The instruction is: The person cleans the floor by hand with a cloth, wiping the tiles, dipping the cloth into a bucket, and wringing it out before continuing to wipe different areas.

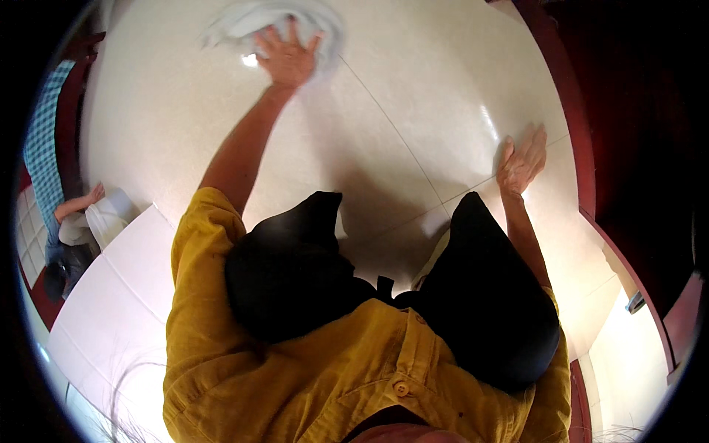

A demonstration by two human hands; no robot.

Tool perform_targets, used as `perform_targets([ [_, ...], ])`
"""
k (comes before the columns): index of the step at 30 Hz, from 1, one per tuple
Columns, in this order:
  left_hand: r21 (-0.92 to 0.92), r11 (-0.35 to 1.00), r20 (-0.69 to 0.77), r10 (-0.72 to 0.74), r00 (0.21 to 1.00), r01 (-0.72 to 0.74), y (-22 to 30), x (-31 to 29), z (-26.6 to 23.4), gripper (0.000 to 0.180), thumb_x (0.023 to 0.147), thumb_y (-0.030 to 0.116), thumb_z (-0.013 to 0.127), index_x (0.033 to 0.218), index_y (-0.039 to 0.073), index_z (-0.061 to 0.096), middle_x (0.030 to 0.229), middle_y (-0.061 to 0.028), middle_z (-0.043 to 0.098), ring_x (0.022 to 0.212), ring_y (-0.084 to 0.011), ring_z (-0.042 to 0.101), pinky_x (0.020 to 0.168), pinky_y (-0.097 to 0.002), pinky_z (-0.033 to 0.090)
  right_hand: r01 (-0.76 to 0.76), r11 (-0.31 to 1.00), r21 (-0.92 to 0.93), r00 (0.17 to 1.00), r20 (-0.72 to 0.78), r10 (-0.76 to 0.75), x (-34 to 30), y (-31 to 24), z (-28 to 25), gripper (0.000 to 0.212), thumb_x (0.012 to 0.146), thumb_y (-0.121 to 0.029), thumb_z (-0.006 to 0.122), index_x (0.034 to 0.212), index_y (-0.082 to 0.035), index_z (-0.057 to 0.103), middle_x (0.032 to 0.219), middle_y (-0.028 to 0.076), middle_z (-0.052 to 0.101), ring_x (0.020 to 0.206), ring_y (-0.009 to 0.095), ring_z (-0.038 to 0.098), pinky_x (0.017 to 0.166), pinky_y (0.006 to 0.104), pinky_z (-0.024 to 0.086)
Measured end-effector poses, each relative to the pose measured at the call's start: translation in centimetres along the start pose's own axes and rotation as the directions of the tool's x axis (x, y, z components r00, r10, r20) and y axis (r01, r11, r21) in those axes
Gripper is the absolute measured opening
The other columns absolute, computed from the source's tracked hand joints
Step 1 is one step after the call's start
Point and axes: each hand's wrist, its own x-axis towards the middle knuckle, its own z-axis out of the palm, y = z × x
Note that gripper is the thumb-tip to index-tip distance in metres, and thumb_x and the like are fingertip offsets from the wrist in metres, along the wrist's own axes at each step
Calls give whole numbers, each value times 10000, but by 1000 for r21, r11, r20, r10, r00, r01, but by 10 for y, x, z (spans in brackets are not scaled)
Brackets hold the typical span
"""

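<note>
Beneath my left hand (288, 57) lies a white cloth (244, 21) on the glossy cream tiled floor. The hand presses on its near side with fingers spread, and the cloth looks smeared by motion. Farther right, my right hand (522, 159) rests on the bare tile, palm down with the fingers stretched out. It holds nothing. Between my arms are my bent knees in black trousers, close above the floor.
A dark red frame (557, 66) edges the floor on the right, beside a dark area. At the left, a pale panel (118, 288) stands near me. Beyond it is another person's arm (77, 203) and a blue checked cloth (48, 133).
</note>
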Motion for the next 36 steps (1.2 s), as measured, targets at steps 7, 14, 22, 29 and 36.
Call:
perform_targets([
  [7,-210,772,314,634,707,-599,100,-129,-57,619,824,595,504,1267,163,510,1353,-233,345,1345,-444,158,999,-660,145,-51,998,31,998,32,50,-9,12,11,592,950,-418,380,1419,-69,283,1478,136,250,1373,267,212,1100,440,162],
  [14,-245,738,487,655,578,-629,24,-182,-87,656,756,604,582,1228,152,533,1411,-200,310,1376,-408,125,1065,-622,80,-39,999,24,998,52,38,-10,13,11,583,947,-418,386,1417,-86,292,1482,127,241,1377,254,203,1103,435,161],
  [22,219,942,62,-274,960,255,-182,-63,-33,802,857,685,351,1479,226,137,1533,-149,69,1398,-383,48,1059,-615,82,-22,993,114,1000,6,22,-5,8,15,572,938,-400,430,1402,-82,323,1466,134,273,1367,271,229,1100,444,167],
  [29,-98,543,43,-835,549,834,-176,65,-25,888,783,808,214,1472,253,143,1528,-179,-25,1366,-485,-22,1027,-673,79,-76,996,42,995,75,72,-2,5,-1,576,933,-382,440,1387,-44,334,1470,155,257,1364,291,230,1098,462,169],
  [36,-145,924,29,-354,935,354,-13,169,35,756,854,699,275,1461,252,222,1521,-199,73,1376,-472,5,1050,-641,37,-91,995,46,988,130,84,-3,4,-6,599,913,-348,487,1382,-11,331,1479,168,232,1370,304,209,1100,463,155],
])
